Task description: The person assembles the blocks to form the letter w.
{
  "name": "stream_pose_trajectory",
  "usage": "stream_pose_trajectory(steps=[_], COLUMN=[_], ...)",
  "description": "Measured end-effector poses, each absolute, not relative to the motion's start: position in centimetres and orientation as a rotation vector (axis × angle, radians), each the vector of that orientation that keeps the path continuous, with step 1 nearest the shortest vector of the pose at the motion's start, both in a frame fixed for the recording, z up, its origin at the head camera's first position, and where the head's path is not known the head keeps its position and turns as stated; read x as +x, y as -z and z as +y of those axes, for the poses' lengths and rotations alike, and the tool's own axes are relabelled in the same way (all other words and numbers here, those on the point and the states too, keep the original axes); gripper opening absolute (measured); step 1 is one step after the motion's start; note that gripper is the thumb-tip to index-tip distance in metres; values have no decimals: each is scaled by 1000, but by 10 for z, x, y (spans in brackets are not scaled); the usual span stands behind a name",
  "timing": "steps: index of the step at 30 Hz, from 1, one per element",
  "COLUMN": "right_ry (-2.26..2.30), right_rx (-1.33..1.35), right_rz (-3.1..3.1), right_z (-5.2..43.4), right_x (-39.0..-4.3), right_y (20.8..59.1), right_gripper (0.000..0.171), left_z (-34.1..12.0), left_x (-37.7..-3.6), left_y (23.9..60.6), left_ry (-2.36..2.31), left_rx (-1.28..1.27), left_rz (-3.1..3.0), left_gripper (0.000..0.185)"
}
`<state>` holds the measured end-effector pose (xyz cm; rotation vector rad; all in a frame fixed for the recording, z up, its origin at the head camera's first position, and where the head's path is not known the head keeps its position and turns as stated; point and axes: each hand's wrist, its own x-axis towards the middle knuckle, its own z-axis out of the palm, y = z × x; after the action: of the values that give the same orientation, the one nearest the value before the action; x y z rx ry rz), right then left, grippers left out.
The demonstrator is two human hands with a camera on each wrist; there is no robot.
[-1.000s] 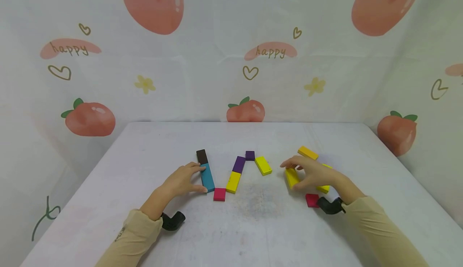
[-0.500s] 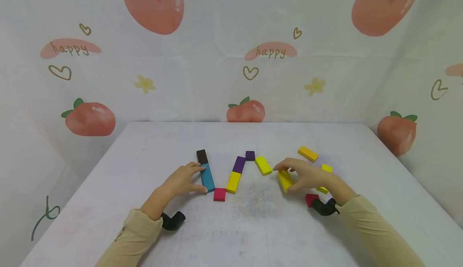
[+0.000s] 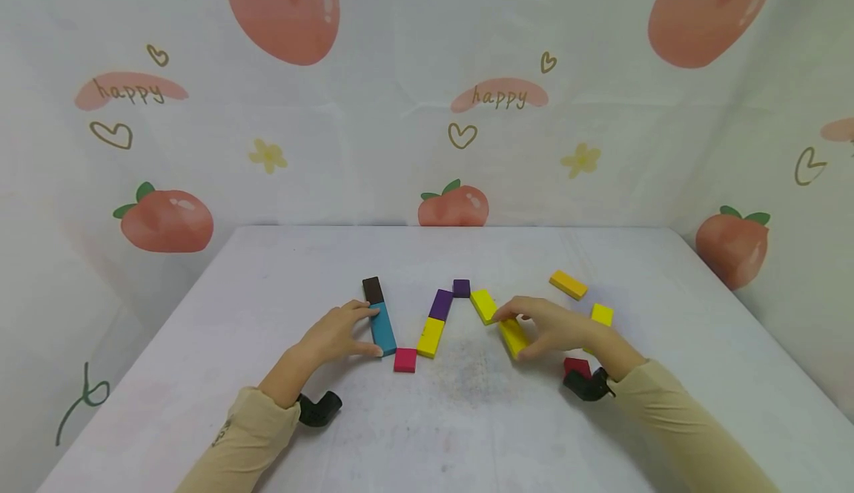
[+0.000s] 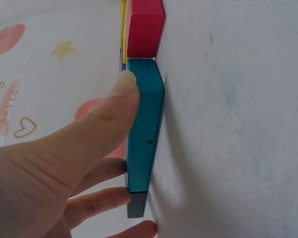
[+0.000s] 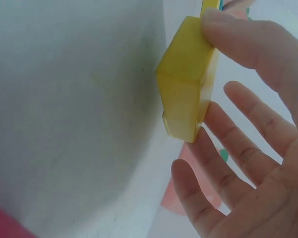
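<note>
My left hand lies along a blue block, thumb at its near end and fingertips toward its far end. In the left wrist view the thumb rests on the edge of that block. A dark brown block adjoins it beyond, and a red square block its near corner. My right hand pinches a yellow block between thumb and fingertips. Its far end is close to another yellow block. The right wrist view shows the held block with the thumb on its edge.
The zigzag row continues with a yellow block, a purple block and a small purple square. Right of it lie an orange-yellow block, a partly hidden yellow one and a red square behind the wrist camera.
My right hand has slid left with the yellow block, bringing it to the near end of the other yellow block. The left hand has stayed in place at the blue block.
</note>
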<state>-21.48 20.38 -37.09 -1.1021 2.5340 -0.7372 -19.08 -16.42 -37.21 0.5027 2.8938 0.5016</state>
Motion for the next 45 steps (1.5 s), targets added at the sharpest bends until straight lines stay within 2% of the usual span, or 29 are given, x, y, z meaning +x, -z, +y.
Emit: stream_pose_trajectory(steps=[35,45], right_ry=[668,864], right_rx=[-1048,-929], right_rz=[2587,2635], right_z=[190,203], right_x=[-212,-217], right_y=[377,374], right_gripper=[53,49], left_z=[-165,-165], left_x=[-192,-192], left_y=[375,373], left_ry=[-511,-501], left_rx=[501,496], left_rz=[2891,2891], left_gripper=[71,71])
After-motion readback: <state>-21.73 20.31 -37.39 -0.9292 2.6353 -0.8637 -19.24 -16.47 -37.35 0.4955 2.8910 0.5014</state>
